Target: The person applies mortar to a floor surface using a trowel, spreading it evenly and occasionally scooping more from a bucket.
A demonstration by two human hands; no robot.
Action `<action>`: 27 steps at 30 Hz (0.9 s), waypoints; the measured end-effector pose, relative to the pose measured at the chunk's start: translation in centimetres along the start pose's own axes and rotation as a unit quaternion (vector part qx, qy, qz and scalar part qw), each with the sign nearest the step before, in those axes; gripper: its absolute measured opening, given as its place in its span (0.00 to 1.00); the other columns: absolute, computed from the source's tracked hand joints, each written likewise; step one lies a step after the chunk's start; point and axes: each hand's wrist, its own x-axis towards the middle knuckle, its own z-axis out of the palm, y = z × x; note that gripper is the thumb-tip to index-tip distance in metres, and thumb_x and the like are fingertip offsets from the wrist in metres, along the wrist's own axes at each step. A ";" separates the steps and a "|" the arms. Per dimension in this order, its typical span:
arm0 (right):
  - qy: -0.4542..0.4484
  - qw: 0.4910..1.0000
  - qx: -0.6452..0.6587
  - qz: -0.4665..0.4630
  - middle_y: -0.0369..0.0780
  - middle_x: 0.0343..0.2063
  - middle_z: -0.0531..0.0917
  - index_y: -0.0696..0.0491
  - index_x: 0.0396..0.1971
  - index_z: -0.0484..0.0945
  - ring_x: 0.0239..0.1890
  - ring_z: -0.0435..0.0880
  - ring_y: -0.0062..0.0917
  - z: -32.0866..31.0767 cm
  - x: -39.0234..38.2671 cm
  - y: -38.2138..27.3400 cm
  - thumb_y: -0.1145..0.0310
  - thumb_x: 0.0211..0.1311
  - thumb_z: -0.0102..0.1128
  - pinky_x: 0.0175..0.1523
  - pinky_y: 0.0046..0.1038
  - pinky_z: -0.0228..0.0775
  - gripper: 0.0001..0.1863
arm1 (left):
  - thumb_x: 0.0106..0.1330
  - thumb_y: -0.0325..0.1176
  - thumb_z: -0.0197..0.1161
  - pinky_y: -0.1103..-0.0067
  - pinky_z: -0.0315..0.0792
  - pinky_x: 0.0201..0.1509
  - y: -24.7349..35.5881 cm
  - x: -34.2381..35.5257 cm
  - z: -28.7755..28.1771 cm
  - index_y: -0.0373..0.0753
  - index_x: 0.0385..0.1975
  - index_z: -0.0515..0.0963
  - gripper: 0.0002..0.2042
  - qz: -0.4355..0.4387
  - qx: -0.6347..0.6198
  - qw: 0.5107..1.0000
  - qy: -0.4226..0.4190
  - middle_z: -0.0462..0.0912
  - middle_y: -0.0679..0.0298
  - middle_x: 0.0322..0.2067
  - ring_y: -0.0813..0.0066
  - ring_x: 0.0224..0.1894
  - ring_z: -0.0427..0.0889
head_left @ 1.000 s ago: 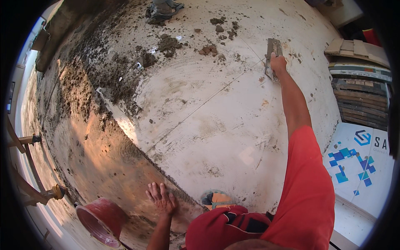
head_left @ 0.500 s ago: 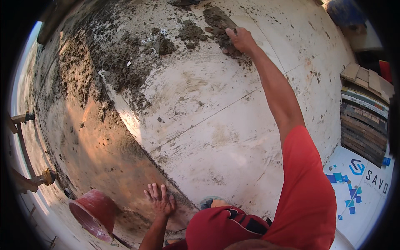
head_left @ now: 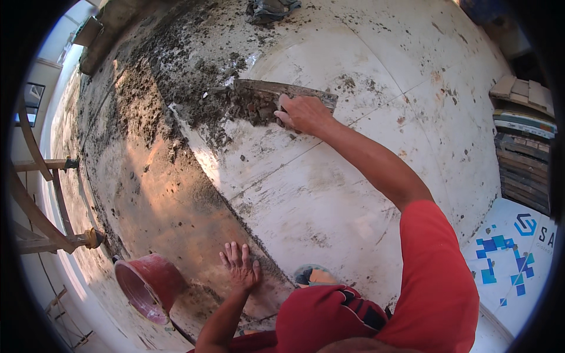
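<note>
The right hand (head_left: 307, 115), fingers gripping a trowel (head_left: 268, 88), has dragged mortar (head_left: 256, 110) nearer; the left hand (head_left: 242, 272) lies spread, empty. A red bucket (head_left: 162, 275) is pale-smeared inside.

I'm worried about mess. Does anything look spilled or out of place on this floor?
Dark, crumbly debris is strewn unevenly across the pale, flat floor, beyond the long grey trowel in the right hand, so it looks spilled. At the top, a crumpled grey cloth-like bundle seems dropped.

The trowel (head_left: 287, 88) looked matt and smeared, the debris (head_left: 254, 109) rough and crumbly, the bucket (head_left: 162, 277) plastic, the sleeve (head_left: 436, 265) soft cloth.
</note>
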 end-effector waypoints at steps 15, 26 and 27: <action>0.233 0.908 0.083 0.338 0.63 0.39 0.84 0.66 0.39 0.81 0.48 0.84 0.58 -1.8 -7.6 15.3 0.49 0.70 0.57 0.53 0.48 0.76 0.29 | 0.70 0.46 0.49 0.43 0.33 0.79 0.0 0.3 0.3 0.41 0.73 0.59 0.32 0.010 0.002 1.000 0.019 0.51 0.47 0.75 0.42 0.79 0.43; 0.037 0.968 0.172 0.178 0.58 0.35 0.85 0.61 0.41 0.74 0.39 0.87 0.53 2.6 -11.4 -1.6 0.49 0.75 0.51 0.48 0.51 0.78 0.25 | 0.71 0.47 0.51 0.44 0.33 0.79 0.3 0.0 0.0 0.42 0.73 0.60 0.32 0.002 0.002 1.000 0.006 0.52 0.48 0.75 0.43 0.80 0.43; 0.086 0.962 0.150 0.212 0.59 0.33 0.85 0.61 0.40 0.74 0.39 0.86 0.55 2.3 -12.2 0.1 0.48 0.75 0.50 0.46 0.52 0.77 0.25 | 0.71 0.47 0.51 0.44 0.34 0.79 0.2 -0.2 0.0 0.42 0.73 0.60 0.32 0.000 0.001 1.000 0.012 0.52 0.48 0.75 0.43 0.79 0.43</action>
